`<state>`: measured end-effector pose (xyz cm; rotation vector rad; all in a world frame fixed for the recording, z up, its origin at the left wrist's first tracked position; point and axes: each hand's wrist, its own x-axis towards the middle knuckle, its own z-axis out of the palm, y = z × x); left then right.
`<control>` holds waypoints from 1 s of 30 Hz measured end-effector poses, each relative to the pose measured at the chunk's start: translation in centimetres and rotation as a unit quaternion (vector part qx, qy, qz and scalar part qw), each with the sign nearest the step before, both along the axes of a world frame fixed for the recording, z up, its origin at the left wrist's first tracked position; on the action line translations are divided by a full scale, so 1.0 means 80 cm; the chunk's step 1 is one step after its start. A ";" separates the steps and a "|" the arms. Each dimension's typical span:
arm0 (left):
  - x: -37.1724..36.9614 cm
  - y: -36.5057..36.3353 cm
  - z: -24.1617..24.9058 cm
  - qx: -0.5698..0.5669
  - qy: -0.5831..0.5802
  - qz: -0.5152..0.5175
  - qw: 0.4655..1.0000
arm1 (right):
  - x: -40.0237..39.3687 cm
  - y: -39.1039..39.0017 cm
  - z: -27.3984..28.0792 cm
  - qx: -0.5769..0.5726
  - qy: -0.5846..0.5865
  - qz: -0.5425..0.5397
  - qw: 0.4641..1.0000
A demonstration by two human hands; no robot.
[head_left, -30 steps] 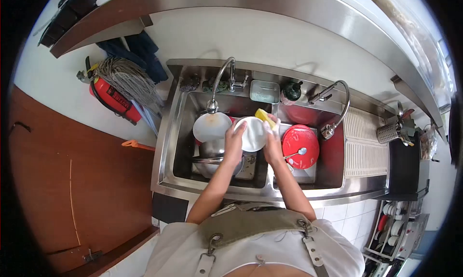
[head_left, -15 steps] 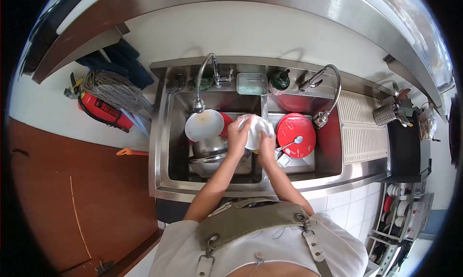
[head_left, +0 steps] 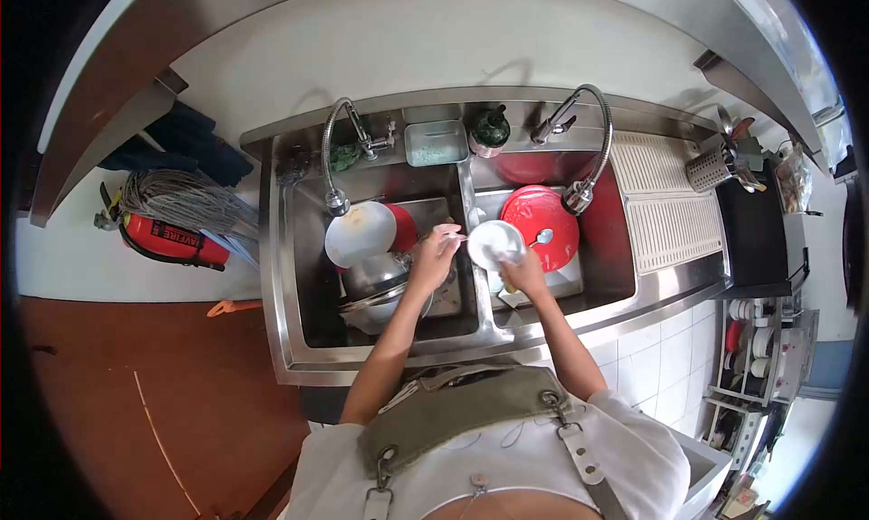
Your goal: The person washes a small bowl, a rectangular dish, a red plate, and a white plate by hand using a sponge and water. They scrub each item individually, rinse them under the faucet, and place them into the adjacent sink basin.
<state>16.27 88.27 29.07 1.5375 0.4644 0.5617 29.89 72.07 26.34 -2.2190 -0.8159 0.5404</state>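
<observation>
My right hand (head_left: 523, 274) grips the lower right rim of a small white bowl (head_left: 495, 245), held over the divider between two sink basins. My left hand (head_left: 436, 256) is just left of the bowl, fingers curled; whatever it holds is too small to make out. Red plates (head_left: 550, 217) with suds lie in the right basin, a spoon (head_left: 541, 238) on them. The left basin holds a stained white bowl (head_left: 360, 234), a red dish (head_left: 405, 228) and a metal pot (head_left: 376, 277).
Two flexible faucets (head_left: 337, 200) (head_left: 577, 197) arch over the basins. A glass tray (head_left: 436, 143) and a green bottle (head_left: 490, 131) stand on the back ledge. Right of the sink are a ribbed drainboard (head_left: 672, 235) and a utensil holder (head_left: 708, 171). A fire extinguisher (head_left: 172, 241) hangs at left.
My hands have come apart. The white bowl is now in my right hand, with its inside showing, and my left hand is off it. The whole view has shifted.
</observation>
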 end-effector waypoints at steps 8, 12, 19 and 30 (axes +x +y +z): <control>-0.082 0.069 -0.021 -0.237 0.070 0.126 0.961 | 0.091 -0.096 -0.199 -0.413 0.183 0.164 0.877; -0.133 0.112 -0.023 -0.216 0.093 0.251 0.939 | 0.108 -0.158 -0.377 -0.396 0.312 0.111 0.856; -0.229 0.186 -0.209 -0.221 0.326 0.339 0.854 | 0.061 -0.118 -0.204 -0.343 0.365 0.140 0.854; -0.227 0.213 -0.279 -0.361 0.322 0.311 0.818 | 0.050 -0.089 -0.150 -0.259 0.385 0.138 0.875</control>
